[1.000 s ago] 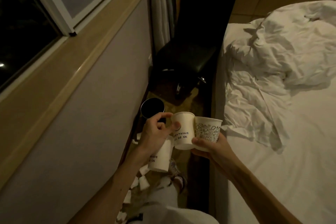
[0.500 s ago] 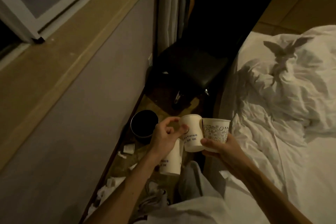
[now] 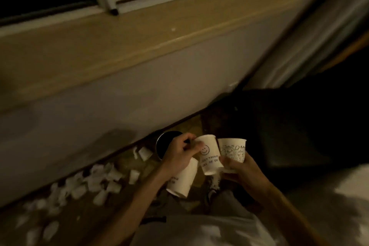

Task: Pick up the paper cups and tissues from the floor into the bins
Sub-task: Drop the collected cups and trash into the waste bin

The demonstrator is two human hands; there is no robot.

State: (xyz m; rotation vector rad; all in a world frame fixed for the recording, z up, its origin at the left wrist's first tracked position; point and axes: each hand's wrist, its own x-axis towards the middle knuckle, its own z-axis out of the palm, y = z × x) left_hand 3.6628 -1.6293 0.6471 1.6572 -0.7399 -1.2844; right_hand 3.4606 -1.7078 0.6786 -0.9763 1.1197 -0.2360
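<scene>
- The frame is dim and smeared by motion. The print on the cups is only partly legible, and the tissues [image 3: 95, 179] read as pale blurred lumps.
- The dark round bin [image 3: 164, 144] stands on the floor against the wall [image 3: 99, 106]. The left hand [image 3: 179, 154] covers its right side.
- The left hand pinches the rim of the smiley cup [image 3: 208, 154] between thumb and fingertips. A second, lower cup [image 3: 183, 179] is tucked under its palm, with the grip there hidden.
- The right hand [image 3: 239, 170] curls round the base of the doodle cup [image 3: 232, 150], so that cup's bottom is not visible.
- All three cups are held in the air above the floor, just right of the bin.
- The smiley cup and the doodle cup stand mouth up, side by side and touching, the smiley cup tipped slightly left.
- The lower cup's long axis slants down and to the left. Which end is its mouth is hard to tell.
- The tissues lie strewn along the foot of the wall, left of the bin.
- The floor is a narrow strip between the wall and a dark seat [image 3: 289, 126], with the pale bed edge [image 3: 349, 195] at the right. The window sill [image 3: 139, 32] juts out above.
</scene>
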